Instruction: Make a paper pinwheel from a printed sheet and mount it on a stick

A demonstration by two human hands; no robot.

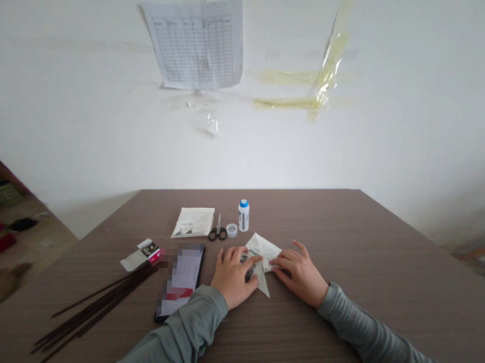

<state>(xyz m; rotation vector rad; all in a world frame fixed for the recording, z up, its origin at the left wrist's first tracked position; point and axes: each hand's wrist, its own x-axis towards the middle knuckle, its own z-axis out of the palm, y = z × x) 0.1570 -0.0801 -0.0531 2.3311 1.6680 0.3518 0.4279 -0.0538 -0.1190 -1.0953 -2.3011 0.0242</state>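
A piece of newspaper [267, 248] folded into pointed flaps lies on the table between my hands. My left hand [234, 276] rests over its left side, fingers spread and pressing it down; the part beneath is hidden. At the right flap, my right hand [298, 273] pinches the paper edge between thumb and fingers, with the little finger raised. Just beyond the paper stand a white glue bottle [244, 217] with a blue cap and a small clear round container [232, 231]. Black-handled scissors [218, 231] lie beside a folded stack of newspaper [194, 222].
Left of my left hand lies a phone [182, 281], its screen partly blurred. Farther left are a small opened box [148, 251] with small items inside and several thin dark sticks [97, 309]. Behind the brown table [325, 218] rises a white wall with a taped printed sheet [195, 43].
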